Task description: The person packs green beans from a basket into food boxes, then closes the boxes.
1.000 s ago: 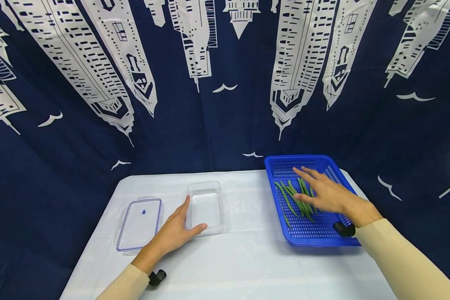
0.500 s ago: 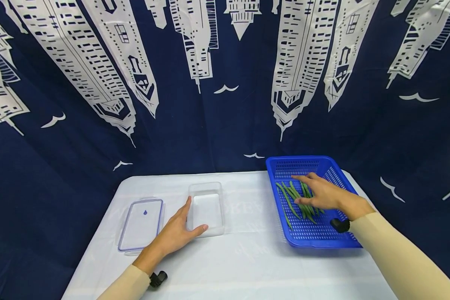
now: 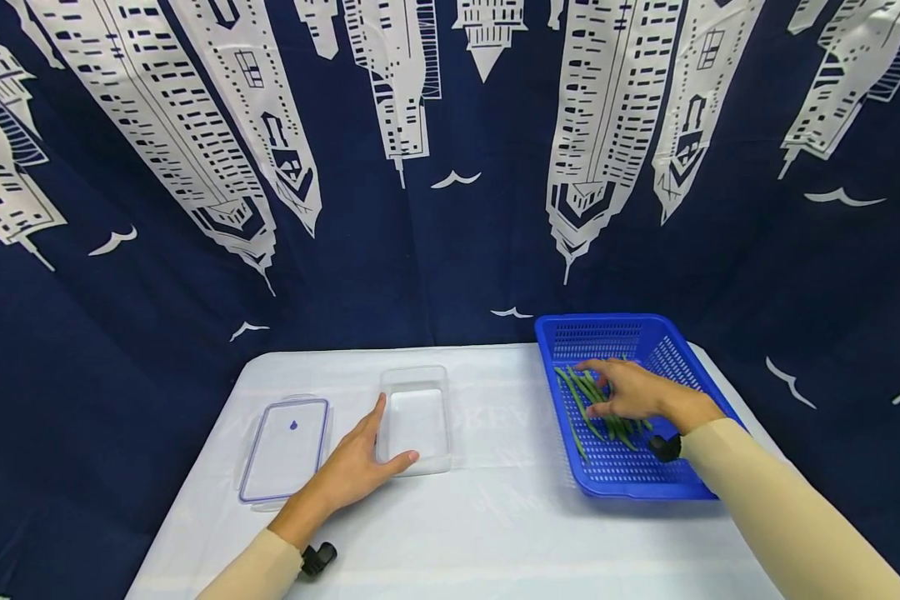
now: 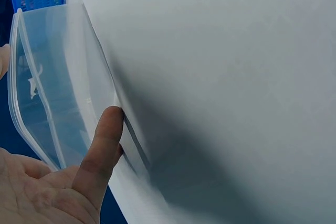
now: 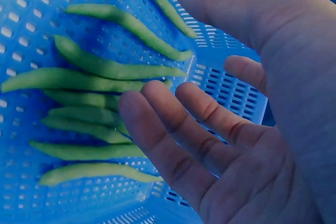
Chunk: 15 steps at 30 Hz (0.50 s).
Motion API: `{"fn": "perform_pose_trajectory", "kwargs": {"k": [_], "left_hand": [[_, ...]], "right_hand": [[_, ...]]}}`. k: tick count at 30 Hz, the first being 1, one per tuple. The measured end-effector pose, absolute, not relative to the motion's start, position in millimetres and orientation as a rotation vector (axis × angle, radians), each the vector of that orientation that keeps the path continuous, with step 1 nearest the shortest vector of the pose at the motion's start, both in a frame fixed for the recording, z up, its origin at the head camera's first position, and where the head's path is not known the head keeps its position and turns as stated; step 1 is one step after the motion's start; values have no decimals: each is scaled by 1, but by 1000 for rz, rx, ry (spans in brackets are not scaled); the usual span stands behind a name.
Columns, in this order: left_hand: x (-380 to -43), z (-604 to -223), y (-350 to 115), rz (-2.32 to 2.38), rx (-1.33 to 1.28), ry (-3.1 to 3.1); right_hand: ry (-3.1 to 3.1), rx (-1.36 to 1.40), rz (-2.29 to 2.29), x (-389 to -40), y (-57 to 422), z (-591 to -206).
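My left hand [image 3: 356, 467] lies beside a clear rectangular plastic container [image 3: 441, 429], thumb and fingers spread along its near and left sides. In the left wrist view a straight fingertip [image 4: 111, 116] touches the container's wall, and nothing is gripped. Over a blue perforated basket [image 3: 645, 489], my right hand [image 3: 633, 392] hangs with loosely bent fingers. Several green beans [image 5: 110, 69] lie in the basket, roughly side by side. The right wrist view has the fingertips just above the beans, with thumb and fingers apart and nothing between them. The hand partly hides the beans in the head view.
A clear lid with a blue-purple seal [image 3: 288, 454] lies flat on the table, left of the container. White cloth covers the table [image 3: 495, 533]. A navy curtain with white city prints [image 3: 480, 250] hangs behind the table's back edge.
My right hand has lowered toward the beans and moved slightly left, its fingers bending more. The left hand stays by the container.
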State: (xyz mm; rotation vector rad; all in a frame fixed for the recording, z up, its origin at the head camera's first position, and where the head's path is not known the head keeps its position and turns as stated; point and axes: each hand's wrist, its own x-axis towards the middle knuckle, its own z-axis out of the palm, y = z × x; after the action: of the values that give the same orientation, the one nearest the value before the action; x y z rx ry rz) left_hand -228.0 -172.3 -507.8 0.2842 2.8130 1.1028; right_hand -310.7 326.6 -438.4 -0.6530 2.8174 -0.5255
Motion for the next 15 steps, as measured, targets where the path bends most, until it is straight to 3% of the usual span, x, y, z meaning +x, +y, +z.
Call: {"fn": "perform_pose_trajectory", "kwargs": {"k": [15], "left_hand": [[-230,-510,-175,1126,266,2779]], "right_hand": [[2749,-640,-575,-330,314,-458]]}}
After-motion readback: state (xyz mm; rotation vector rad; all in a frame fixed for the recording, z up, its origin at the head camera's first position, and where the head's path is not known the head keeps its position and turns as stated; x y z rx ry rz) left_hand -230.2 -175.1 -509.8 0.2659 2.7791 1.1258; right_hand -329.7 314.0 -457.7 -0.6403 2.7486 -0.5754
